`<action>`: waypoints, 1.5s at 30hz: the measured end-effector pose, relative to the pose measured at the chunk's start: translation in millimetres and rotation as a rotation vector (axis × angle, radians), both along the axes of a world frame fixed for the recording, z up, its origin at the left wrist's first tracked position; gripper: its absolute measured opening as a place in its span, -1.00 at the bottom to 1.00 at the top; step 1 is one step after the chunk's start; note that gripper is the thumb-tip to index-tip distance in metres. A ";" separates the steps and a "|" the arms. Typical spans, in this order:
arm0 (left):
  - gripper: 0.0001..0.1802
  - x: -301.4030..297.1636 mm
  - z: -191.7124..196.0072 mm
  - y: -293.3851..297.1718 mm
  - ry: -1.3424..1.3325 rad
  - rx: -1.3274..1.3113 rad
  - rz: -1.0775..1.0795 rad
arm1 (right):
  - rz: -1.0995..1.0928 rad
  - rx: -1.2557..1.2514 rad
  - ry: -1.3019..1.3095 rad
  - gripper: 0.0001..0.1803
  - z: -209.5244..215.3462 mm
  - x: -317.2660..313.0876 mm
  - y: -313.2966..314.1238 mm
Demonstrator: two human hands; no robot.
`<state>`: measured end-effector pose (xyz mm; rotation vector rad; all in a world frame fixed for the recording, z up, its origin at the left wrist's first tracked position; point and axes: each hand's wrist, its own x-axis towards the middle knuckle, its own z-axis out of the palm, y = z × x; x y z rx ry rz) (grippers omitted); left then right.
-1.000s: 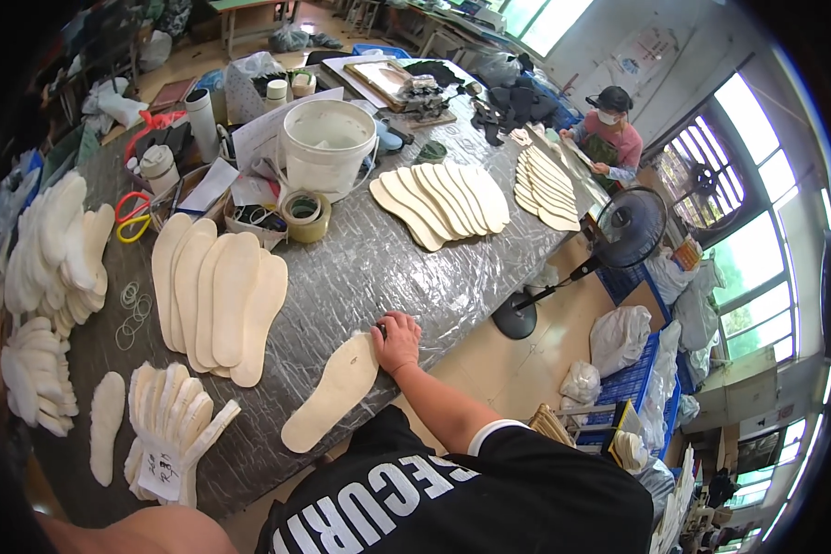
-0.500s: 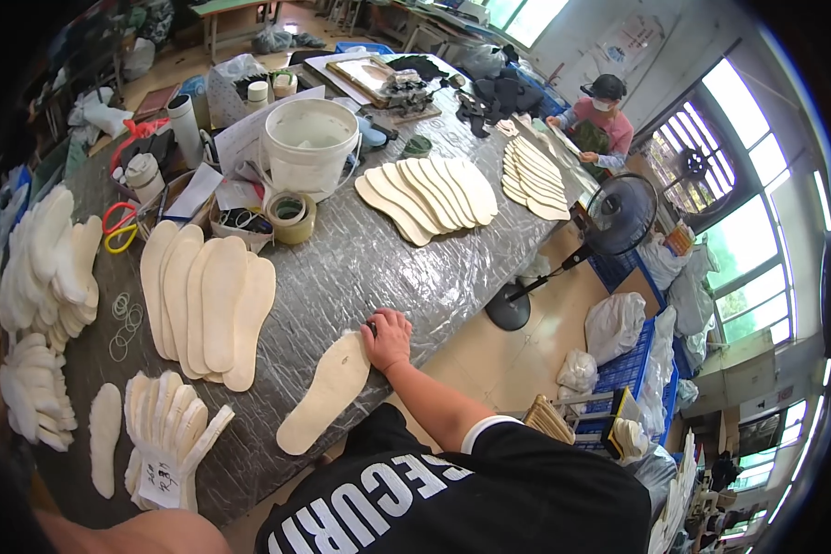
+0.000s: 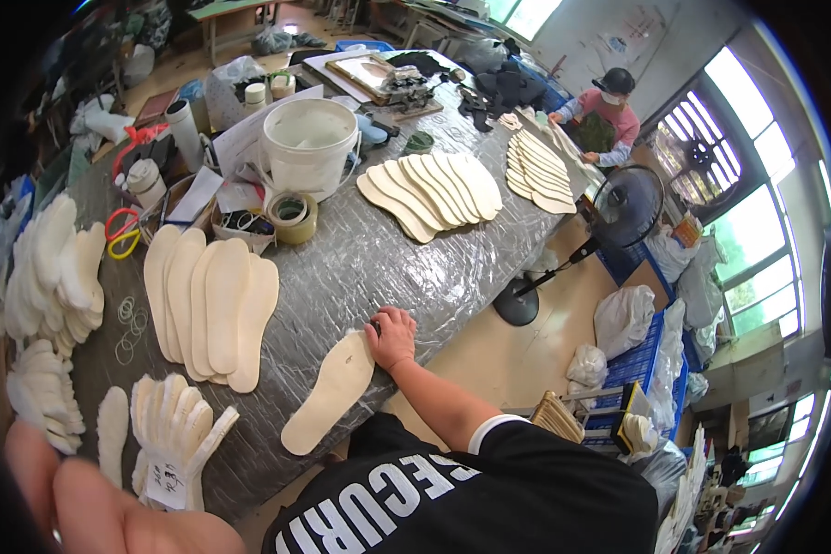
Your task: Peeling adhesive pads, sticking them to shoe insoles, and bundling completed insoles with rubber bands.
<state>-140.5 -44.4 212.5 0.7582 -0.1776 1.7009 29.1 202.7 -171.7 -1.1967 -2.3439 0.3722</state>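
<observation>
My right hand [image 3: 392, 337] lies at the near edge of the grey plastic-wrapped table [image 3: 388, 258], fingers curled on the end of a single cream insole [image 3: 328, 392] that lies flat, pointing toward me. My left hand [image 3: 92, 503] is raised close to the camera at the lower left, blurred, fingers apart and holding nothing I can see. It hovers just below a bundle of white insoles with a paper tag [image 3: 171, 434]. A fanned row of cream insoles [image 3: 212, 309] lies to the left of the single one.
A white bucket [image 3: 309, 148], a tape roll [image 3: 293, 217], scissors [image 3: 120, 231] and bottles crowd the far left. More fanned insoles [image 3: 434, 189] lie further along. White insole stacks [image 3: 51, 268] line the left edge. A seated person [image 3: 605, 115] works at the far end; a floor fan [image 3: 619, 208] stands right.
My right hand stays on the single insole's end. My left hand has come up larger into the lower left corner. The view has shifted slightly.
</observation>
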 end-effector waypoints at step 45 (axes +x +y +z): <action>-0.24 107.3 -305.9 113.0 1.930 -1.305 0.985 | 0.371 -1.044 0.063 -0.60 36.7 21.1 46.7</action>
